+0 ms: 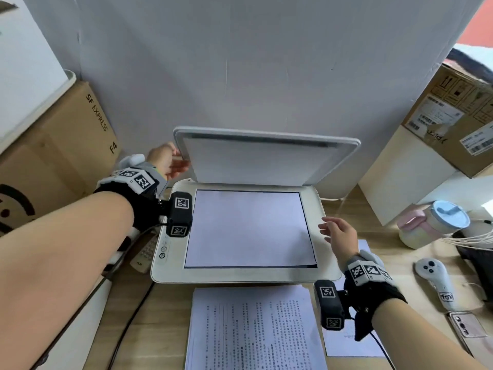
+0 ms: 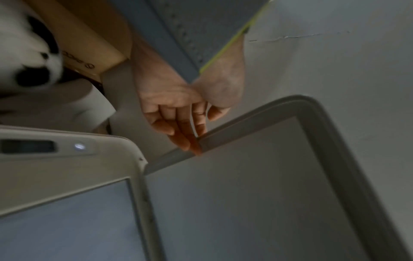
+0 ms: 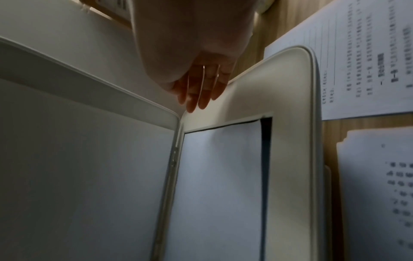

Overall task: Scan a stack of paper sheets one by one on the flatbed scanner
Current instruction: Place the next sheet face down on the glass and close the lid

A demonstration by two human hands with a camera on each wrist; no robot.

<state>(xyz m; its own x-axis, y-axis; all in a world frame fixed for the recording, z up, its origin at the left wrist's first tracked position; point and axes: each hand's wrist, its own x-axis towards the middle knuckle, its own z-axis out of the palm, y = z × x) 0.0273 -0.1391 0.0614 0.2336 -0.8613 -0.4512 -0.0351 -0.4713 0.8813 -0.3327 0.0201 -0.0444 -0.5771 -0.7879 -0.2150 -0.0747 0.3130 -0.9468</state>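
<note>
The white flatbed scanner (image 1: 240, 275) sits mid-desk with its lid (image 1: 266, 161) raised toward the wall. A sheet (image 1: 248, 228) lies blank side up on the glass, with a dark strip showing along its front edge. My left hand (image 1: 170, 161) is at the lid's left edge, and its straight fingertips (image 2: 190, 143) touch the lid's rim (image 2: 245, 123). My right hand (image 1: 337, 232) hovers with relaxed, straight fingers (image 3: 201, 95) over the scanner's right border (image 3: 290, 123), holding nothing. A stack of printed sheets (image 1: 253, 329) lies in front of the scanner.
Cardboard boxes stand at left (image 1: 66, 145) and right (image 1: 458, 116). A remote (image 1: 145, 255) lies by the scanner's left side. To the right are a single printed sheet (image 1: 346, 345), a blue-lidded jar (image 1: 440, 222), a white controller (image 1: 433, 279), a phone (image 1: 466, 327) and cables.
</note>
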